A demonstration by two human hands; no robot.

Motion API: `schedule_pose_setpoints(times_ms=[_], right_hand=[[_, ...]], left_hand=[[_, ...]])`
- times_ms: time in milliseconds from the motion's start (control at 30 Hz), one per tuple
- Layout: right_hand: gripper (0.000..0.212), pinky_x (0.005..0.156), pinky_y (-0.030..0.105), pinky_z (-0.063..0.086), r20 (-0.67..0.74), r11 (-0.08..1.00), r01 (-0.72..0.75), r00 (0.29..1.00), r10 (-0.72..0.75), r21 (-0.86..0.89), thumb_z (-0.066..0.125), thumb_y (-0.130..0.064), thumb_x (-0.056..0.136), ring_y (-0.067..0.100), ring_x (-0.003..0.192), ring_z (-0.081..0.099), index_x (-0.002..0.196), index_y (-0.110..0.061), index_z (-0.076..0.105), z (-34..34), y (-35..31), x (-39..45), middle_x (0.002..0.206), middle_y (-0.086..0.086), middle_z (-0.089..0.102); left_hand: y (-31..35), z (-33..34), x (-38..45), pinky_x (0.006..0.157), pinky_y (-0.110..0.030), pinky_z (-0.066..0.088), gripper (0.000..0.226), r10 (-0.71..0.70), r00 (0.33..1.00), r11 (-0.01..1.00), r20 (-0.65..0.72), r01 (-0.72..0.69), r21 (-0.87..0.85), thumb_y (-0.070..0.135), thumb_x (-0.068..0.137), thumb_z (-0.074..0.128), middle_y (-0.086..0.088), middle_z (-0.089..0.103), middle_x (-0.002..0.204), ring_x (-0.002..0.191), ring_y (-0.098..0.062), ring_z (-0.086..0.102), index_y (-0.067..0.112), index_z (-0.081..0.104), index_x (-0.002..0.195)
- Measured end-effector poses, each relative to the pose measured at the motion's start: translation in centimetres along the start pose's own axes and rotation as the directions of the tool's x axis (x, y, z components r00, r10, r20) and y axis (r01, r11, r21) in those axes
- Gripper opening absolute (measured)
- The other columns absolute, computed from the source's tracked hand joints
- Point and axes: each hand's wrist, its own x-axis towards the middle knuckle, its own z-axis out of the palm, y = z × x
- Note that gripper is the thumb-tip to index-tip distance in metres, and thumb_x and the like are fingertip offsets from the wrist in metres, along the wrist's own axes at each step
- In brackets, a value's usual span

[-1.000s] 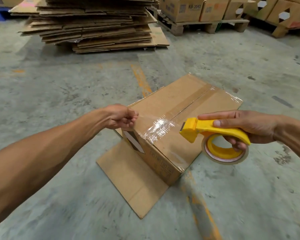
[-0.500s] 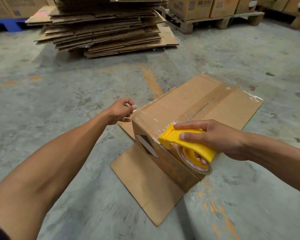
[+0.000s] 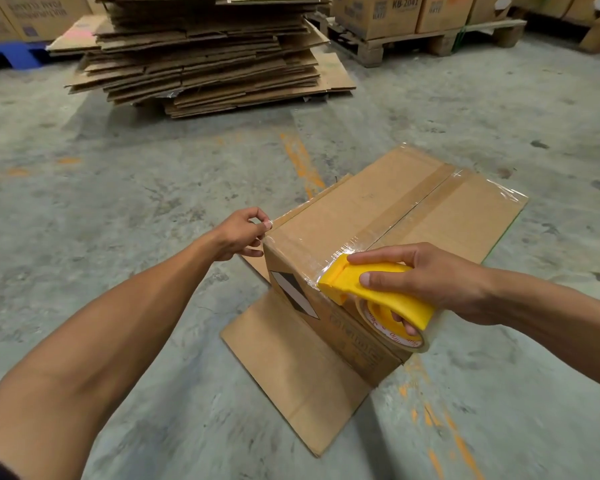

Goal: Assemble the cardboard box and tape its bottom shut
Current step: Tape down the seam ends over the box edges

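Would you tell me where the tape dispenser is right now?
The tape dispenser is right of centre in the head view, gripped by the right hand, its nose pressed on the box's near top edge.

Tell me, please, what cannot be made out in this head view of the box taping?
- Cardboard box inside: hidden by its taped flaps.
- Tape roll: partly covered by the yellow dispenser and right hand.
- Tape end at the left hand: clear film, too faint.
- Side print on the box: blurred.
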Motion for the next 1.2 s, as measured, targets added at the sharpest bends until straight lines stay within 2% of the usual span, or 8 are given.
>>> schedule_pose_setpoints(times_ms=[233, 367, 467, 567, 733, 833, 1067, 1200], right_hand=[[0.036, 0.047, 0.033, 0.056, 0.0, 1.0, -0.008, 1.0, 0.008, -0.019, 0.071, -0.022, 0.087, 0.034, 0.055, 0.058, 0.12, -0.034, 0.068, 0.2, 0.3, 0.4, 0.106, 0.035, 0.066], [0.033, 0.066, 0.051, 0.059, -0.023, 0.998, -0.003, 1.0, 0.002, -0.066, 0.072, -0.024, 0.086, 0.056, 0.081, 0.064, 0.117, -0.035, 0.069, 0.5, 0.7, 0.7, 0.113, 0.032, 0.066], [0.034, 0.052, 0.04, 0.057, 0.001, 0.999, -0.029, 1.0, 0.029, -0.045, 0.071, -0.023, 0.087, 0.044, 0.062, 0.06, 0.119, -0.035, 0.068, 0.5, 1.0, 0.7, 0.108, 0.035, 0.066], [0.036, 0.048, 0.035, 0.054, 0.016, 0.999, -0.032, 0.999, 0.032, -0.023, 0.071, -0.022, 0.087, 0.03, 0.048, 0.058, 0.122, -0.032, 0.067, 0.1, 1.3, 0.6, 0.093, 0.032, 0.07], [0.035, 0.049, 0.036, 0.054, 0.012, 0.999, -0.023, 1.0, 0.024, -0.027, 0.07, -0.025, 0.087, 0.029, 0.046, 0.056, 0.12, -0.034, 0.067, -0.2, 1.5, 0.4, 0.096, 0.031, 0.07], [0.033, 0.049, 0.034, 0.054, 0.008, 1.0, -0.015, 1.0, 0.015, -0.018, 0.07, -0.024, 0.087, 0.027, 0.044, 0.056, 0.119, -0.034, 0.068, -0.2, 1.6, 0.6, 0.09, 0.027, 0.072], [0.035, 0.048, 0.033, 0.055, -0.008, 1.0, -0.022, 1.0, 0.022, -0.012, 0.07, -0.024, 0.087, 0.025, 0.043, 0.057, 0.12, -0.032, 0.068, 0.0, 1.6, 0.5, 0.1, 0.029, 0.071], [0.036, 0.044, 0.03, 0.054, -0.012, 1.0, -0.025, 1.0, 0.025, -0.008, 0.07, -0.023, 0.088, 0.025, 0.043, 0.057, 0.123, -0.031, 0.066, -0.1, 1.6, 0.7, 0.102, 0.031, 0.069]], left_hand=[[-0.7, 0.3, 0.1, 0.069, -0.035, 0.055, 0.01, -0.067, 0.997, 0.997, 0.036, 0.068, -0.026, 0.02, 0.097, 0.054, -0.007, 0.049, 0.097, 0.073, -0.018, 0.038, 0.02, 0.057, 0.087], [-0.5, 0.9, 0.0, 0.074, -0.036, 0.049, 0.01, -0.068, 0.997, 0.998, 0.045, 0.067, 0.012, 0.022, 0.096, 0.048, 0.0, 0.043, 0.088, 0.068, -0.014, 0.034, 0.024, 0.055, 0.088], [-0.7, 0.3, -0.6, 0.081, -0.04, 0.044, 0.015, -0.14, 0.987, 0.984, 0.073, 0.13, 0.125, 0.04, 0.097, 0.048, -0.001, 0.045, 0.092, 0.083, -0.016, 0.041, 0.03, 0.053, 0.106], [-2.9, -0.4, -1.1, 0.088, -0.043, 0.043, 0.047, -0.248, 0.966, 0.96, 0.069, 0.236, 0.153, 0.054, 0.094, 0.049, -0.007, 0.051, 0.118, 0.11, -0.026, 0.047, 0.031, 0.038, 0.134], [-3.5, -0.3, -1.2, 0.105, -0.036, 0.043, 0.044, 0.088, 0.969, 0.96, -0.232, -0.144, -0.24, 0.031, 0.105, 0.031, -0.009, 0.058, 0.134, 0.123, -0.022, 0.054, 0.015, 0.044, 0.143], [-2.2, 0.6, -1.9, 0.107, -0.036, 0.044, 0.045, 0.153, 0.974, 0.905, -0.168, -0.206, -0.373, 0.035, 0.105, 0.029, -0.008, 0.065, 0.128, 0.118, -0.017, 0.062, 0.014, 0.054, 0.137], [-0.9, 2.0, -3.0, 0.114, -0.03, 0.028, 0.055, 0.282, 0.957, 0.948, 0.074, -0.29, 0.133, 0.044, 0.105, 0.015, -0.002, 0.041, 0.153, 0.141, -0.019, 0.037, 0.022, 0.048, 0.143], [0.4, 3.7, -3.9, 0.123, -0.032, 0.006, 0.058, 0.544, 0.793, 0.605, 0.273, -0.597, 0.527, 0.043, 0.101, 0.006, 0.003, 0.011, 0.163, 0.15, -0.01, 0.006, 0.024, 0.02, 0.153]])
